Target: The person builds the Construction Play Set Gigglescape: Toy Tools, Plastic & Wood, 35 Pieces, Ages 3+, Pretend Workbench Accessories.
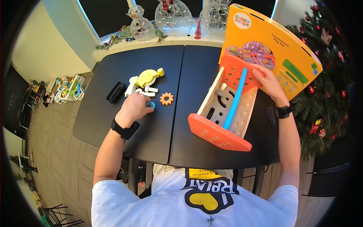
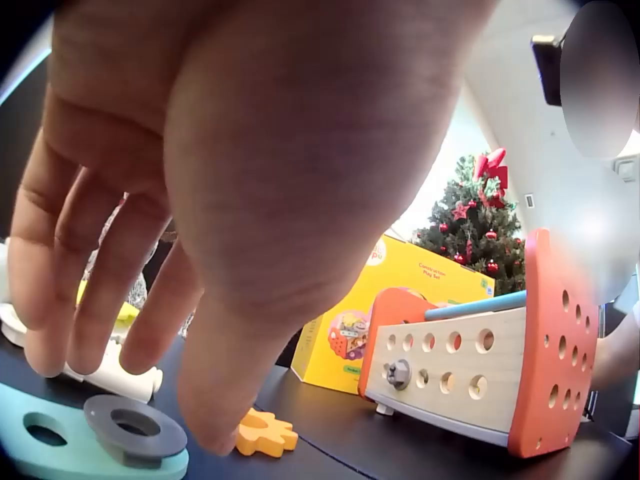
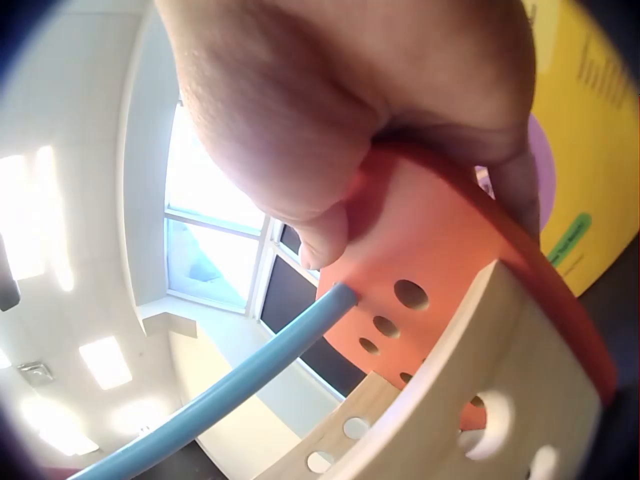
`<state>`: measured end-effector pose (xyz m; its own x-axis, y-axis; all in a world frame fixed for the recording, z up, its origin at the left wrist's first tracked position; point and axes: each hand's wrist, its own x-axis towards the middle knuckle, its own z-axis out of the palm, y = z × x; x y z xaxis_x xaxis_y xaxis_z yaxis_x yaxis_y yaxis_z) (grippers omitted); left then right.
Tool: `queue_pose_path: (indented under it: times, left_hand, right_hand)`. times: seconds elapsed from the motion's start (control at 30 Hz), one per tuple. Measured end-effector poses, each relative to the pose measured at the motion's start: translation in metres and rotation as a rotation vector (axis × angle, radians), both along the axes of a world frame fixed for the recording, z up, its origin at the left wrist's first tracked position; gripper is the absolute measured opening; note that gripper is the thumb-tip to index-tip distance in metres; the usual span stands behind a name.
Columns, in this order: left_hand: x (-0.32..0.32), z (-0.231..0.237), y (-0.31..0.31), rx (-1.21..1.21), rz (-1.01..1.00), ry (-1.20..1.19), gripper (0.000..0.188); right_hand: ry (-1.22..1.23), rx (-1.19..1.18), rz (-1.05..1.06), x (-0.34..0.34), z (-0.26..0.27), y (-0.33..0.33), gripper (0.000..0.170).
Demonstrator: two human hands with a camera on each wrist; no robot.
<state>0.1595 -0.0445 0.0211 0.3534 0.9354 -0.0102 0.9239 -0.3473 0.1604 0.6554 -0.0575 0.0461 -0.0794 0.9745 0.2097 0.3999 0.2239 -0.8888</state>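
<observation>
My right hand (image 1: 269, 84) grips the far red end panel (image 3: 400, 250) of a wooden toolbox, thumb on its inner face. The toolbox has a near red panel (image 1: 219, 132), pale wooden sides (image 2: 450, 365) with holes, and a blue rod handle (image 1: 236, 98). My left hand (image 1: 134, 108) reaches down over small parts, its fingers extended and slightly bent in the left wrist view. Below it lie a teal piece (image 2: 60, 430) and a grey ring (image 2: 130, 425); contact is unclear. An orange gear (image 1: 166, 99) lies right of that hand, with yellow (image 1: 149, 78) and white pieces (image 1: 131, 87) beyond.
A black case (image 1: 116, 92) lies left of the loose pieces. Behind the toolbox stands a large yellow box (image 1: 280, 41). The dark table (image 1: 151, 132) has a seam down its middle. Snowman decorations (image 1: 141, 24) line the ledge, and a decorated tree (image 1: 321, 83) stands at the right.
</observation>
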Motion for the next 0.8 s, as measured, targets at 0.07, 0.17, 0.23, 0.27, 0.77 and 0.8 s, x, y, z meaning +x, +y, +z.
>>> queue_pose_path:
  times: [0.07, 0.17, 0.23, 0.27, 0.77, 0.8]
  left_hand:
    - [-0.003, -0.008, 0.005, -0.007, -0.024, 0.01, 0.028]
    - [0.001, -0.002, 0.002, 0.017, -0.074, -0.1, 0.029]
    - [0.011, 0.018, -0.003, -0.024, -0.1, -0.229, 0.03]
    - [0.018, 0.029, -0.006, -0.008, -0.144, -0.298, 0.031]
    - [0.147, 0.088, -0.004, 0.335, -0.837, -0.886, 0.04]
    - [0.151, 0.087, -0.003, 0.36, -0.858, -0.878, 0.039]
  right_hand:
    - [0.014, -0.016, 0.013, -0.003, 0.003, 0.004, 0.04]
    - [-0.117, 0.096, -0.094, -0.002, -0.004, 0.008, 0.049]
    - [-0.187, 0.244, -0.169, -0.011, 0.0, 0.006, 0.05]
    - [-0.172, 0.32, -0.197, -0.017, 0.005, 0.003, 0.048]
    - [0.383, -0.049, 0.262, -0.115, 0.074, -0.06, 0.037]
    - [0.366, -0.074, 0.258, -0.116, 0.074, -0.061, 0.038]
